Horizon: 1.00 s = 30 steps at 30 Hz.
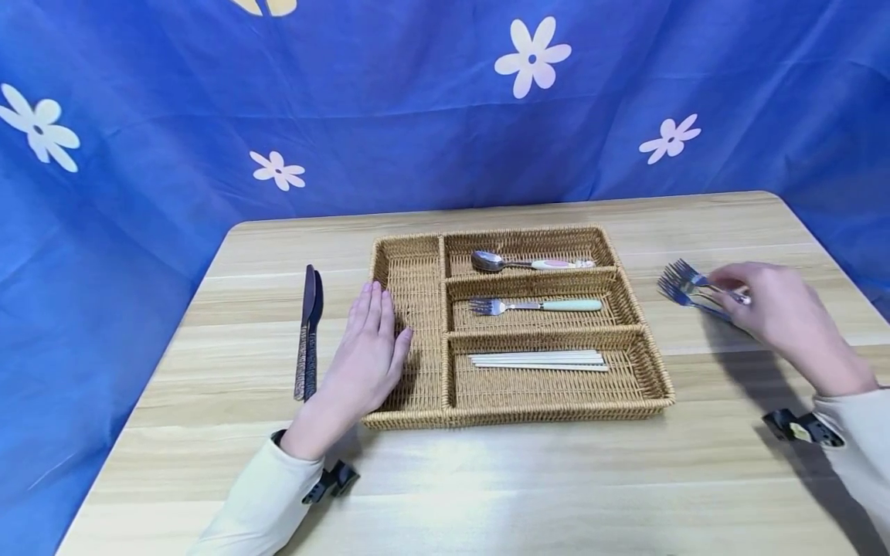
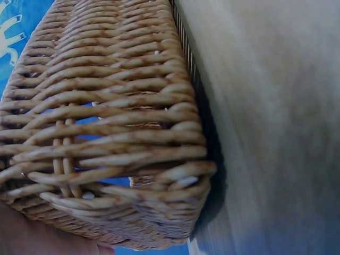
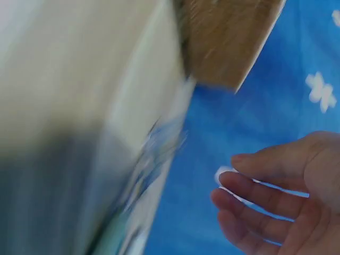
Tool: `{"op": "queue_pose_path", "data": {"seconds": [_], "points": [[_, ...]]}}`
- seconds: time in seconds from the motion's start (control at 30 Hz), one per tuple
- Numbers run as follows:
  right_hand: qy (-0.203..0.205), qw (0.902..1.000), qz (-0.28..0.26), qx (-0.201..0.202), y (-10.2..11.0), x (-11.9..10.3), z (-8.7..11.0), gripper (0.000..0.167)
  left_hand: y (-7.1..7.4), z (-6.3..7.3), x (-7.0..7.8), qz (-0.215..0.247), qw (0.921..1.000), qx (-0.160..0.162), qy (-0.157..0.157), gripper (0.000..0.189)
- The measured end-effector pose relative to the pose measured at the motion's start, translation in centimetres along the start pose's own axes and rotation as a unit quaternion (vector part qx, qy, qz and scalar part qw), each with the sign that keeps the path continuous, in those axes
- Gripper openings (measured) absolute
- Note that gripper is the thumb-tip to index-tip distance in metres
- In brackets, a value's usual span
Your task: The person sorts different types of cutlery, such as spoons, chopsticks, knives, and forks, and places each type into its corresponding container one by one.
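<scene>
My left hand lies with straight fingers over the left wall of a wicker cutlery basket. In the left wrist view, the woven wall fills much of the picture. My right hand hovers at several forks lying right of the basket. The right wrist view shows its fingers loosely bent with nothing between them, apart from the blurred forks. Inside the basket are a spoon, a fork with a pale green handle and white chopsticks, each in its own compartment.
Two dark knives with patterned handles lie side by side left of the basket. The pale wooden table backs onto a blue curtain with white flowers.
</scene>
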State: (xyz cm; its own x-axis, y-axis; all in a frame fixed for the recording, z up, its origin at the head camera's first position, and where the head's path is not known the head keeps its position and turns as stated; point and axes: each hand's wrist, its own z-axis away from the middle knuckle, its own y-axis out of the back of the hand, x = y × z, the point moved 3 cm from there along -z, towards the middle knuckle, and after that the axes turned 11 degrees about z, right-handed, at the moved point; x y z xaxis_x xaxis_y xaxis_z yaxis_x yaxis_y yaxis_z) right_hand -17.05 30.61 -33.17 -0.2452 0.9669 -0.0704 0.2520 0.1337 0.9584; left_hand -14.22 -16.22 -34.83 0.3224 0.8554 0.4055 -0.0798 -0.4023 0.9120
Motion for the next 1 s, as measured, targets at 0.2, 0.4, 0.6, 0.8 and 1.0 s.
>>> {"op": "queue_pose_path", "data": {"seconds": [0.2, 0.4, 0.6, 0.8, 1.0], "points": [[-0.092, 0.9914, 0.060, -0.071, -2.7, 5.2, 3.0, 0.017, 0.1, 0.0, 0.0, -0.001, 1.0000, -0.001, 0.001, 0.065], [-0.114, 0.9845, 0.057, -0.120, -3.5, 6.2, 4.3, 0.009, 0.0, 0.0, 0.0, -0.002, 0.9999, 0.010, -0.009, 0.064], [-0.109, 0.9797, 0.050, -0.160, -2.9, 5.4, 4.4, 0.010, -0.1, 0.0, -0.1, -0.007, 0.9998, 0.014, -0.012, 0.063], [-0.067, 0.9843, 0.044, -0.157, -3.1, 4.9, 4.3, 0.008, -0.1, 0.0, -0.1, -0.008, 0.9999, 0.009, -0.012, 0.064], [-0.025, 0.9883, 0.051, -0.141, -3.1, 4.2, 4.1, 0.009, -0.1, 0.0, 0.0, -0.007, 0.9999, 0.010, -0.011, 0.065]]}}
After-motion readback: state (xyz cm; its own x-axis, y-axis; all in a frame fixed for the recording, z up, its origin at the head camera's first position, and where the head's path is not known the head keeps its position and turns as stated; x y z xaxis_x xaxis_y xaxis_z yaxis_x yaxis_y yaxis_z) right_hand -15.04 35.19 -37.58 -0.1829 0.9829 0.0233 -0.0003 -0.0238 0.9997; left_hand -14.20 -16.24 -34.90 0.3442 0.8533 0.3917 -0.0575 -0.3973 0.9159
